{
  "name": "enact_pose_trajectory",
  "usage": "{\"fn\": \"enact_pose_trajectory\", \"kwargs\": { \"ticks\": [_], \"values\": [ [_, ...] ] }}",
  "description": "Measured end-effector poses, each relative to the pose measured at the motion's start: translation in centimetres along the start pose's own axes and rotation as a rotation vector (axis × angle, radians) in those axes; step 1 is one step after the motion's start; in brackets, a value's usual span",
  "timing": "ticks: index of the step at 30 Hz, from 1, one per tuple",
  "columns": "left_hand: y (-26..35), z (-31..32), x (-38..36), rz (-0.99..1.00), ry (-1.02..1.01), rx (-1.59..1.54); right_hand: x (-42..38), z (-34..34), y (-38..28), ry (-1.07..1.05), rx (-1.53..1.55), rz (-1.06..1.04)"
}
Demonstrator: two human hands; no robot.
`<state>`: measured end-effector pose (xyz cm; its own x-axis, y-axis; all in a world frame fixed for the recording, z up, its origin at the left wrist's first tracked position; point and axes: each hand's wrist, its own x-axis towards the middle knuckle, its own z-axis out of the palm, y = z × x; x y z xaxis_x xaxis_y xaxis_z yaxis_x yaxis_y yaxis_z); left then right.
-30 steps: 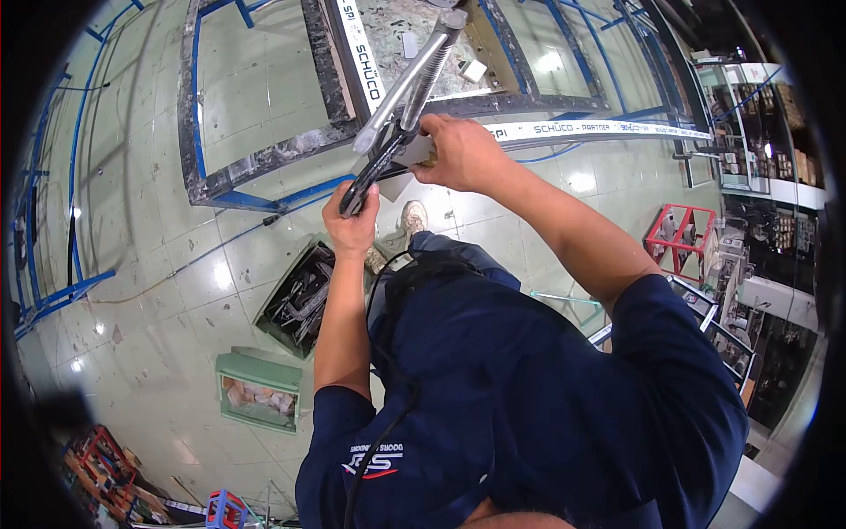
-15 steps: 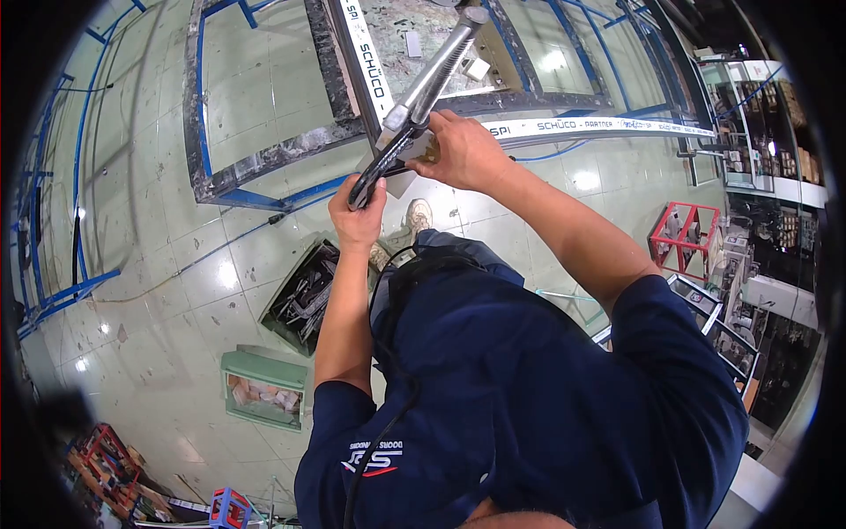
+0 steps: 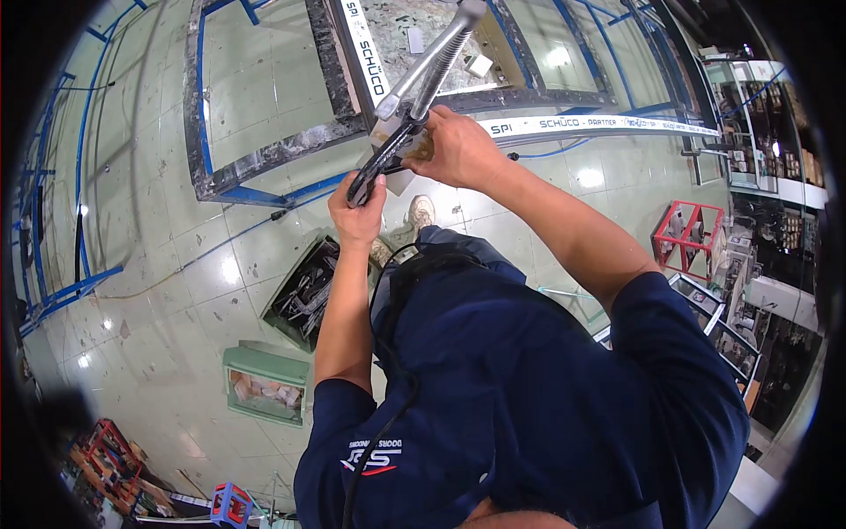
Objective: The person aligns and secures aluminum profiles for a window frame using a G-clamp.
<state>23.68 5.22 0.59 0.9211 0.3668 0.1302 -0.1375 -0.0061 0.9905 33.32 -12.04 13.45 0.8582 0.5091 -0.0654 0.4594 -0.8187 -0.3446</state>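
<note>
My left hand [image 3: 357, 214] is wrapped round the dark handle of a caulking gun [image 3: 429, 78], which points up and away from me over the frame corner. Near the rear of its barrel, my right hand [image 3: 454, 150] is closed at the corner of a window frame [image 3: 599, 125] with white printed tape; what its fingers grip is partly hidden by the gun and the hand. One taped bar of the frame runs up beside the gun, the other to the right. A pale piece shows between my hands.
The frame lies on a blue-legged worktable [image 3: 273, 150]. Beside my left arm stand a dark bin [image 3: 304, 291] of offcuts and a green container [image 3: 264, 383] with pale pieces. A red rack [image 3: 687, 236] is at the right, and blue stands [image 3: 84, 282] at the far left.
The gun's front end has shifted slightly up and left, and its metal rod stands further apart from the barrel. My hands have hardly moved.
</note>
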Motion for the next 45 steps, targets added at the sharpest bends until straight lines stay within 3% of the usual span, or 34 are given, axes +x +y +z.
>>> {"fn": "enact_pose_trajectory", "kwargs": {
  "ticks": [7, 11, 13, 17, 19, 31, 35, 37, 43, 45],
  "values": [
    [-0.4, -0.2, 0.1, 0.029, 0.000, 0.049, -0.3, -3.4, -0.4, -0.026, -0.008, 0.016],
    [-0.5, -0.1, 0.0, 0.003, 0.009, 0.017, -0.4, -8.9, -0.6, -0.092, 0.331, 0.072],
    [-0.1, 0.0, 0.1, -0.005, 0.009, 0.031, -0.6, -11.4, -1.5, -0.067, 0.692, -0.033],
    [0.2, -0.1, 0.2, 0.046, 0.007, 0.102, -0.3, -13.5, -3.6, 0.001, 0.589, -0.211],
    [0.4, 0.0, 0.1, 0.023, 0.023, 0.063, 0.3, -13.1, -4.0, 0.076, 0.823, -0.175],
    [0.1, 0.0, 0.2, 0.065, 0.007, 0.154, 0.6, -13.2, -3.5, 0.169, 0.595, -0.195],
    [0.0, 0.0, 0.1, 0.033, 0.009, 0.124, 0.9, -12.8, -3.3, 0.143, 0.783, -0.195],
    [-0.2, 0.0, 0.2, 0.041, 0.006, 0.102, 0.8, -13.0, -3.4, 0.164, 0.475, -0.101],
    [-0.4, 0.0, 0.1, 0.033, -0.001, 0.121, 0.8, -13.2, -3.2, 0.126, 0.663, -0.200],
    [-0.5, 0.1, 0.1, 0.027, 0.006, 0.106, 0.8, -12.9, -2.9, 0.148, 0.593, -0.134]
  ]
}}
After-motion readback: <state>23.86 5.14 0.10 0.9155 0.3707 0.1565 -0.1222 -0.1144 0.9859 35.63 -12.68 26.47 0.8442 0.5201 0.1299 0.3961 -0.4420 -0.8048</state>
